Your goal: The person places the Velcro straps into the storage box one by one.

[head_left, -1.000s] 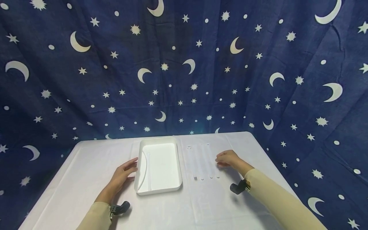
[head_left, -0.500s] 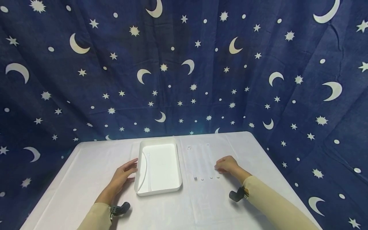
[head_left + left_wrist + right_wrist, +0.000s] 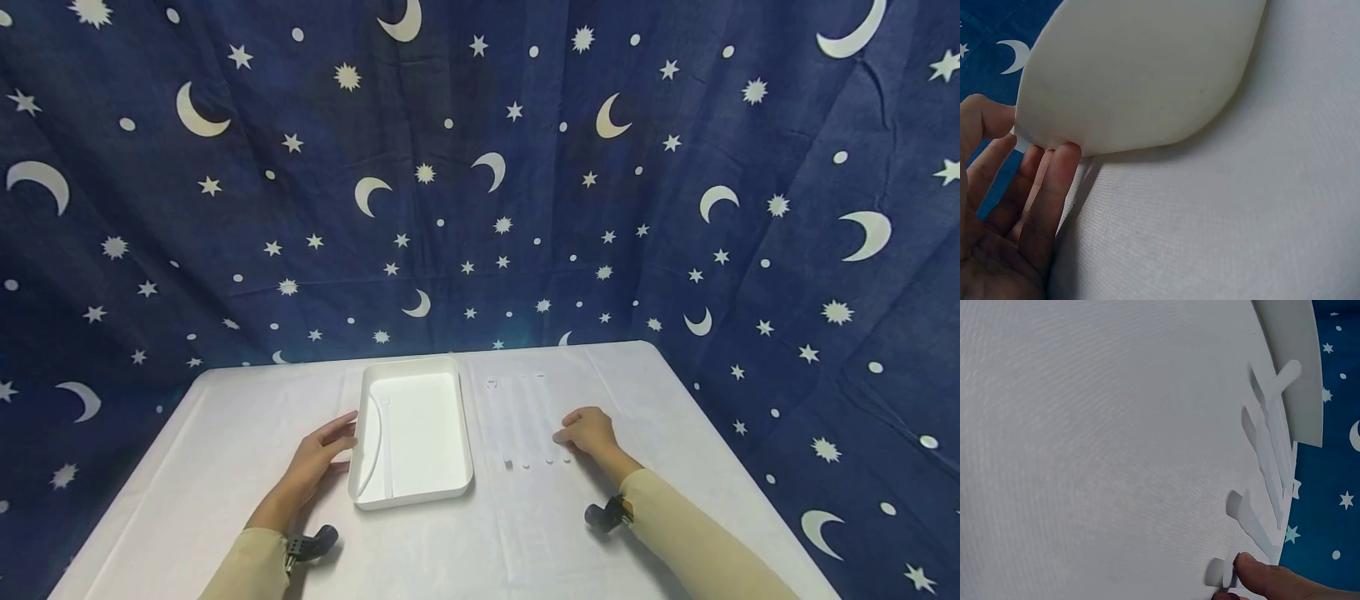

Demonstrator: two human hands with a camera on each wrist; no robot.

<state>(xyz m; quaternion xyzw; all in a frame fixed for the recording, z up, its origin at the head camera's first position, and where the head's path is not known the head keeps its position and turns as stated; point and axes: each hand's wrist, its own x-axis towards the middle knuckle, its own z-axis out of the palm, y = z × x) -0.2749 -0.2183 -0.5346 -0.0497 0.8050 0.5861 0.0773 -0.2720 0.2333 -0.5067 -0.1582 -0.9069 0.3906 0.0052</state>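
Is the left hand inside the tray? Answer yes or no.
No. The left hand rests on the table with its fingers against the outer left wall of the tray, not in it.

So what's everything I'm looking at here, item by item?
White cloth-covered table: one, white, filling the lower middle of the head view.
White rectangular plastic tray: one, white, at the table's centre.
White plastic strips in the tray: two, white, along its left inner side, one of them curved.
White plastic strips on the table: four, white, laid side by side just right of the tray.
Dark blue backdrop cloth with moons and stars: one, navy with cream print, behind and around the table.
Left hand: one, fingers straight, touching the tray's left wall.
Right hand: one, fingertips on the near end of the rightmost table strip.
Beige sleeves: two, one on each forearm.
Black wrist cameras: two, one at each wrist.
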